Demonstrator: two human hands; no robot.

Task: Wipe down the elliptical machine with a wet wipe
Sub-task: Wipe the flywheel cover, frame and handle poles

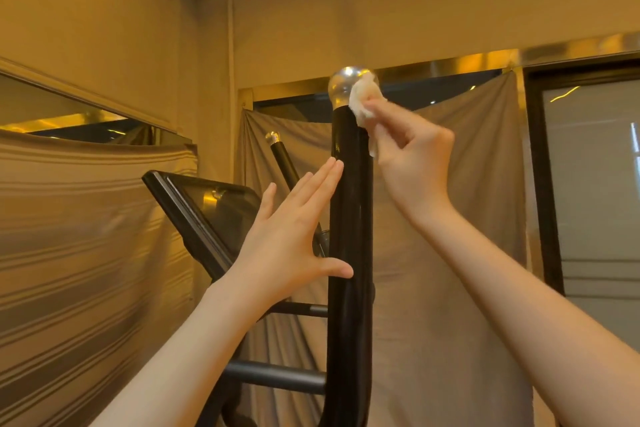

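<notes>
right hand (pixel 412 152) presses wet wipe (pixel 363 99) on chrome knob (pixel 343 85) | left hand (pixel 291 236) flat on handlebar (pixel 349 253)

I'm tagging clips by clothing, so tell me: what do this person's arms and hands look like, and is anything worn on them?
Both arms are bare as far as the picture shows them: no sleeves are visible. The left hand and the right hand wear no gloves, and no rings, watch or bracelets show at the fingers or wrists. The nails look short and unpainted. No markings show on either forearm.

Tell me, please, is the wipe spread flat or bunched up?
Bunched up: the wipe is a crumpled wad pinched by the right hand against the knob.
</notes>
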